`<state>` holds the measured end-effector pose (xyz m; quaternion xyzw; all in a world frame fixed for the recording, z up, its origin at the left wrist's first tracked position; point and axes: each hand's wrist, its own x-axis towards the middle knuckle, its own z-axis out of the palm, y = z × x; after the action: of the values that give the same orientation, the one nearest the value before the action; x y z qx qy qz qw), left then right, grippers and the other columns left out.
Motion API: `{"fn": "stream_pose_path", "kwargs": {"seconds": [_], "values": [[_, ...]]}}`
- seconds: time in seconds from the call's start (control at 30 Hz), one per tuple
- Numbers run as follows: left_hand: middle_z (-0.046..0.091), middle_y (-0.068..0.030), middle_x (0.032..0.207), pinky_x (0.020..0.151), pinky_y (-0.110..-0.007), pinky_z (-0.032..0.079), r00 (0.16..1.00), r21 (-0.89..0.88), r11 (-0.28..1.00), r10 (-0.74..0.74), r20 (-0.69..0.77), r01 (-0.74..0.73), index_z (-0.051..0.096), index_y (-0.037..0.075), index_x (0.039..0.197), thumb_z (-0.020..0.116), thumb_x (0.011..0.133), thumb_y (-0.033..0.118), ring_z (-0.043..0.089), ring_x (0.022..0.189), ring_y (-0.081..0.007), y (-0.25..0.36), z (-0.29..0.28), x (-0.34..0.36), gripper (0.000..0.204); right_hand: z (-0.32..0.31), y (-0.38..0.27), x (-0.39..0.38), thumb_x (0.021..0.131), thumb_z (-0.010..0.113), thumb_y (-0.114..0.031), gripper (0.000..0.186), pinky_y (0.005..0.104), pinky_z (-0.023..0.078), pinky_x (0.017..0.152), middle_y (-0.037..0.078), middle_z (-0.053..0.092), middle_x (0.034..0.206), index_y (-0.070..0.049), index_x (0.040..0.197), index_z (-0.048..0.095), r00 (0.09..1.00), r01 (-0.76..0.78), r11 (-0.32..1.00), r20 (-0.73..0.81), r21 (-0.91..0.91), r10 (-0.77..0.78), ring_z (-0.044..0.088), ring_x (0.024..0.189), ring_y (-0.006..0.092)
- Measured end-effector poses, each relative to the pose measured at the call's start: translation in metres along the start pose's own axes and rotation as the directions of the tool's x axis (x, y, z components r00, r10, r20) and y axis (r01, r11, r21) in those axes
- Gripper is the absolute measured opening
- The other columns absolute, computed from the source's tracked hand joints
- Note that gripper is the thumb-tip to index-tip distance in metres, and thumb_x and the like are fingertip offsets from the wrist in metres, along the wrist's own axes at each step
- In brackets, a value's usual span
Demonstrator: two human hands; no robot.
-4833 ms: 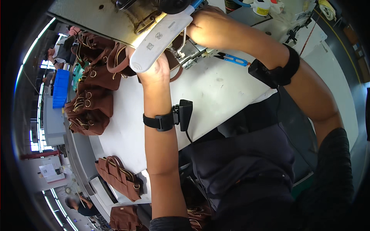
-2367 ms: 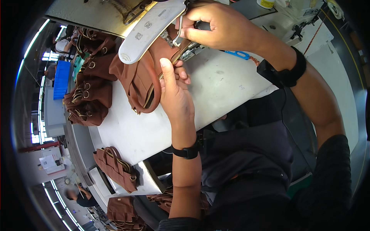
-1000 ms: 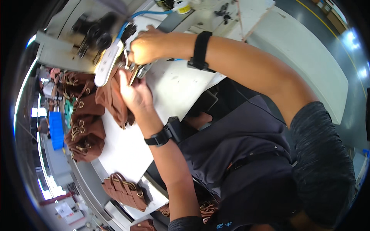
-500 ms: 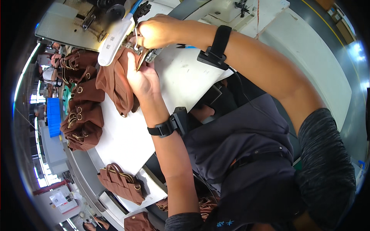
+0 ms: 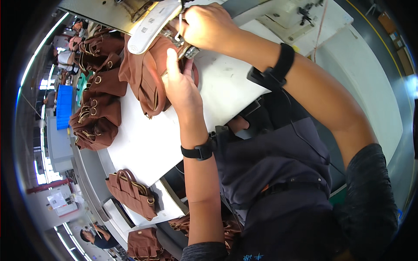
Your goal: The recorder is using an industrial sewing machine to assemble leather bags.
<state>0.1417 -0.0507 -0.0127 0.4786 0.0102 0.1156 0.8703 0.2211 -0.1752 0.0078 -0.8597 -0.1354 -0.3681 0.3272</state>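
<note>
A brown handbag (image 5: 138, 78) with rounded handles and a brass-toned zip lies under the head of a sewing machine (image 5: 152, 28). My left hand (image 5: 185, 89) grips the bag at its zipped opening, thumb up along the edge, its other fingers partly behind the bag. Just right of the machine's needle area, my right hand (image 5: 211, 28) is closed in a fist. Whatever it holds, if anything, is hidden by the curled fingers. Metal machine parts (image 5: 189, 51) sit between both hands, beside the zip.
Several brown bags (image 5: 98, 111) line the left side of the white table (image 5: 135, 152). Another bag (image 5: 133, 193) lies on a lower surface nearer me, with more below. A second machine (image 5: 300, 21) stands at the far right. A person (image 5: 99, 237) sits at the lower left.
The head view has shifted. My left hand has drawn slightly nearer me from the machine head, and the bag's handle and zip show more. My right hand stays closed, a little farther from the machine.
</note>
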Motion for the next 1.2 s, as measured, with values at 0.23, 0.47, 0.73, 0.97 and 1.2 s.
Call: {"fn": "stream_pose_path", "kwargs": {"seconds": [0.23, 0.47, 0.73, 0.97, 1.2], "values": [[0.070, -0.0119, 0.120, 0.117, -0.045, 0.048, 0.996, -0.028, 0.996, -0.080, 0.031, 0.081, 0.070, -0.004, 0.117, 0.071, 0.106, 0.018, 0.063, 0.119, -0.0214, 0.011, -0.003, -0.006, 0.024, -0.024, -0.001, -0.004, 0.091, 0.066, -0.017, 0.026, 0.0515, 0.055, 0.074, 0.024, 0.071, 0.075, 0.000, 0.071, 0.070, 0.999, -0.002, 0.973, 0.041, 0.232, -0.007, 0.070, 0.071, 0.0451], [0.073, -0.0075, 0.114, 0.116, -0.043, 0.048, 0.996, 0.032, 0.997, -0.072, 0.051, 0.070, 0.075, -0.001, 0.113, 0.069, 0.107, 0.016, 0.065, 0.114, -0.0176, 0.013, -0.001, -0.018, 0.018, -0.029, 0.001, -0.002, 0.089, 0.069, -0.019, 0.027, 0.0520, 0.056, 0.071, 0.026, 0.071, 0.077, 0.001, 0.072, 0.071, 0.998, 0.036, 0.964, 0.040, 0.264, -0.049, 0.070, 0.072, 0.0452], [0.076, -0.0061, 0.113, 0.113, -0.041, 0.050, 0.999, 0.093, 0.995, -0.025, 0.044, 0.021, 0.077, 0.000, 0.111, 0.068, 0.109, 0.017, 0.067, 0.109, -0.0146, 0.009, -0.002, -0.018, 0.020, -0.030, 0.004, -0.003, 0.090, 0.069, -0.018, 0.025, 0.0521, 0.057, 0.072, 0.024, 0.072, 0.079, 0.001, 0.074, 0.071, 0.996, 0.060, 0.962, 0.043, 0.265, -0.073, 0.072, 0.075, 0.0441], [0.077, -0.0075, 0.118, 0.110, -0.041, 0.053, 0.994, 0.172, 0.985, -0.010, 0.105, -0.008, 0.077, -0.001, 0.114, 0.066, 0.110, 0.018, 0.069, 0.113, -0.0158, 0.013, -0.004, -0.019, 0.021, -0.030, 0.008, -0.004, 0.089, 0.070, -0.017, 0.020, 0.0515, 0.058, 0.072, 0.025, 0.073, 0.082, 0.001, 0.081, 0.072, 0.996, 0.052, 0.949, 0.053, 0.312, -0.072, 0.072, 0.077, 0.0450], [0.074, -0.0048, 0.116, 0.101, -0.032, 0.052, 0.994, 0.205, 0.979, -0.009, 0.113, -0.014, 0.069, -0.002, 0.128, 0.067, 0.109, 0.018, 0.067, 0.108, -0.0122, 0.006, -0.015, -0.014, 0.027, -0.030, 0.008, -0.004, 0.090, 0.070, -0.018, 0.019, 0.0518, 0.059, 0.075, 0.025, 0.074, 0.082, 0.000, 0.082, 0.073, 0.996, 0.016, 0.967, 0.078, 0.254, -0.036, 0.074, 0.080, 0.0450]]}}
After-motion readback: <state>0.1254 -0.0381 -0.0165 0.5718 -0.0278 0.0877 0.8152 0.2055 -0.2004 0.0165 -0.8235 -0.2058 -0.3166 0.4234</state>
